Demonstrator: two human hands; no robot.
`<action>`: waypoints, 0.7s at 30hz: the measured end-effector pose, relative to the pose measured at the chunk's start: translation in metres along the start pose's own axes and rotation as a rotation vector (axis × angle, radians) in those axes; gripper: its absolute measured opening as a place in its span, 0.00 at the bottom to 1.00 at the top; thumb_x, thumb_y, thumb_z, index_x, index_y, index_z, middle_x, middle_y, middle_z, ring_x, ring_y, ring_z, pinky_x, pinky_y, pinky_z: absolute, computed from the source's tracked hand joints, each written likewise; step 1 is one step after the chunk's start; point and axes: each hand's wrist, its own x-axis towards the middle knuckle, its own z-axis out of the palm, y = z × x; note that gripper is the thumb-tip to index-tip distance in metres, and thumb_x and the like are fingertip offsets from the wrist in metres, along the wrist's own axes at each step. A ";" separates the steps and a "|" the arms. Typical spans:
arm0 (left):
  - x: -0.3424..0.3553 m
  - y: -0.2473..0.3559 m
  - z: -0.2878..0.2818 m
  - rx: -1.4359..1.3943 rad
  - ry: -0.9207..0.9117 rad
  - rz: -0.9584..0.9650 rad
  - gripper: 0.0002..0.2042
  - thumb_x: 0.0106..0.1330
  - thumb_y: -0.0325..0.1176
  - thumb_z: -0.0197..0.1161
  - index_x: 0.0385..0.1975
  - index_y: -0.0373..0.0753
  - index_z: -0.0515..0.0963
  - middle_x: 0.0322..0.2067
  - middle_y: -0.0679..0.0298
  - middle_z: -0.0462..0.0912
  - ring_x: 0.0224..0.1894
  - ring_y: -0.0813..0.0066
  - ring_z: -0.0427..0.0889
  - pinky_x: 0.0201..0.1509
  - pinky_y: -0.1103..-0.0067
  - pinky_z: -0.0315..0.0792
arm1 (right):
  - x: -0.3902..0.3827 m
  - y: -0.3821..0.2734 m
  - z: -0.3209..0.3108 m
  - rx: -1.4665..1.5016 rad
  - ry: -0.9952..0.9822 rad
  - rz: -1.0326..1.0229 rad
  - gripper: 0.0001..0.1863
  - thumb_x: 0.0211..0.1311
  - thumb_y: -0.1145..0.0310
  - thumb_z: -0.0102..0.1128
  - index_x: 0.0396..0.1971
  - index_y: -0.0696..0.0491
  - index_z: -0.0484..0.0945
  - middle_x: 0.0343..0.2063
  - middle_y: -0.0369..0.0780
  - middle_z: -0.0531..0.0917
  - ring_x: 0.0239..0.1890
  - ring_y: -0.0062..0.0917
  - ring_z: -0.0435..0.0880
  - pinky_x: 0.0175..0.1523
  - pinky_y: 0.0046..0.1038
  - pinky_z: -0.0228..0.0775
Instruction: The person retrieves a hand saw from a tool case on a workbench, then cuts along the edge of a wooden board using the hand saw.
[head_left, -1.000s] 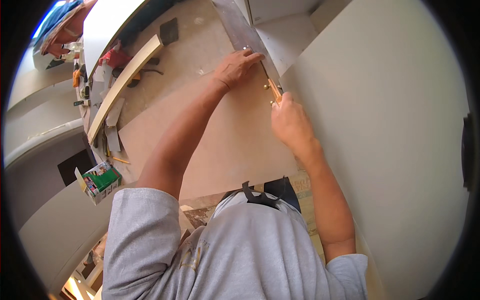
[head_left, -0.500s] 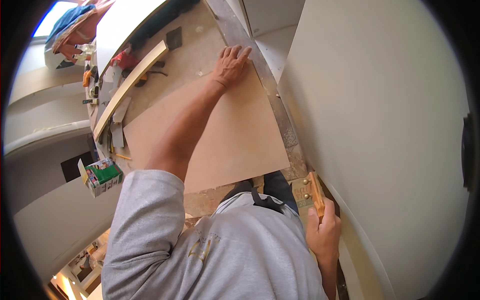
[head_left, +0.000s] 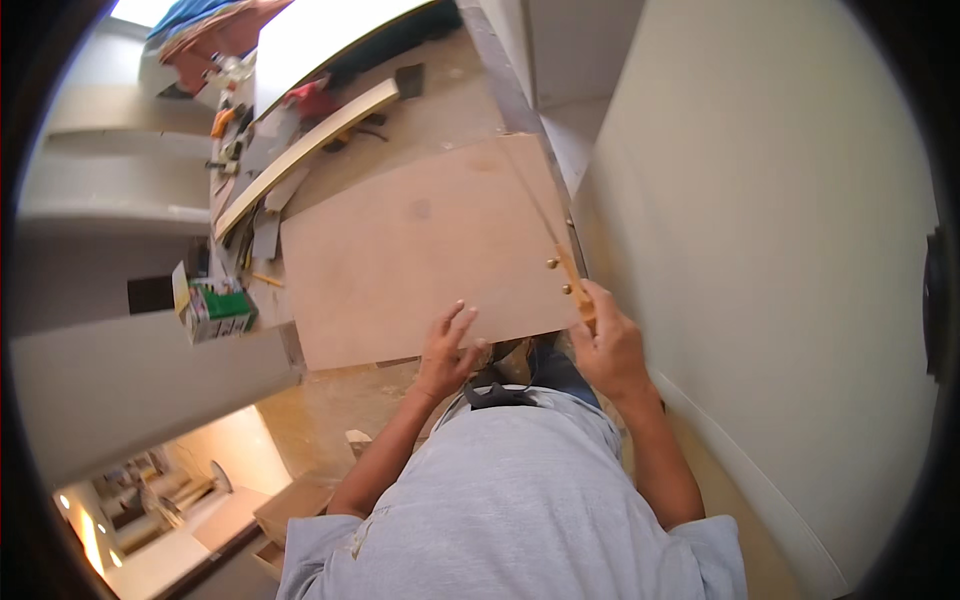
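Note:
A thin wooden board lies flat on the workbench in front of me. My right hand is wrapped round the wooden handle of a handsaw with brass screws. Its narrow blade points away from me over the board's right part; whether the blade touches the wood I cannot tell. Over the board's near edge is my left hand, fingers spread and slightly blurred, holding nothing.
A long pale strip of wood lies across the bench's left side, with tools and scraps around it. An open green-and-white box stands at the left. A large pale panel rises close on the right.
My left hand has left the board's far corner and come back to its near edge. My right hand has raised the handsaw from beside the bench to over the board's right side.

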 end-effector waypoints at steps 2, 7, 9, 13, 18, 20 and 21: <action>-0.019 -0.001 -0.012 -0.198 0.192 -0.210 0.27 0.77 0.45 0.65 0.70 0.39 0.76 0.73 0.43 0.71 0.74 0.47 0.71 0.77 0.59 0.66 | 0.008 -0.015 0.025 -0.061 -0.083 -0.253 0.27 0.71 0.64 0.67 0.65 0.58 0.74 0.43 0.56 0.88 0.43 0.55 0.88 0.47 0.48 0.81; -0.071 0.010 -0.038 -0.634 0.306 -0.309 0.25 0.78 0.46 0.64 0.65 0.34 0.79 0.59 0.47 0.86 0.61 0.60 0.85 0.66 0.69 0.77 | -0.009 -0.049 0.107 -0.149 -0.394 -0.397 0.23 0.73 0.61 0.67 0.62 0.55 0.79 0.40 0.55 0.88 0.39 0.55 0.89 0.41 0.48 0.80; -0.098 0.013 -0.041 -0.625 0.376 -0.286 0.24 0.78 0.45 0.65 0.64 0.34 0.80 0.58 0.47 0.85 0.63 0.56 0.83 0.67 0.66 0.75 | -0.019 -0.045 0.134 -0.065 -0.385 -0.609 0.19 0.76 0.62 0.61 0.59 0.57 0.79 0.41 0.55 0.88 0.42 0.52 0.90 0.44 0.45 0.81; -0.177 -0.012 -0.032 -0.564 0.606 -0.319 0.27 0.76 0.49 0.64 0.63 0.33 0.79 0.54 0.44 0.86 0.58 0.51 0.85 0.64 0.65 0.77 | -0.029 -0.019 0.166 -0.042 -0.481 -0.609 0.19 0.78 0.64 0.57 0.59 0.61 0.77 0.39 0.53 0.87 0.39 0.49 0.88 0.45 0.45 0.80; -0.309 -0.105 0.031 -0.188 0.669 -0.608 0.28 0.75 0.53 0.58 0.61 0.33 0.80 0.50 0.42 0.86 0.57 0.40 0.83 0.63 0.56 0.76 | -0.010 0.027 0.218 -0.209 -0.604 -0.420 0.39 0.68 0.53 0.76 0.71 0.52 0.67 0.50 0.45 0.90 0.52 0.40 0.88 0.59 0.42 0.80; -0.369 -0.134 0.067 -0.163 0.627 -0.764 0.27 0.74 0.51 0.58 0.59 0.34 0.81 0.49 0.41 0.86 0.55 0.38 0.84 0.61 0.54 0.77 | -0.008 0.040 0.240 0.182 -0.555 -0.705 0.33 0.68 0.62 0.76 0.62 0.63 0.69 0.48 0.48 0.89 0.51 0.36 0.86 0.59 0.39 0.78; -0.400 -0.144 0.087 -0.196 0.530 -0.923 0.26 0.72 0.51 0.58 0.58 0.35 0.82 0.49 0.40 0.87 0.54 0.37 0.85 0.60 0.53 0.78 | -0.007 0.042 0.253 0.144 -0.557 -0.840 0.29 0.69 0.63 0.74 0.58 0.65 0.71 0.47 0.49 0.88 0.49 0.35 0.86 0.58 0.38 0.77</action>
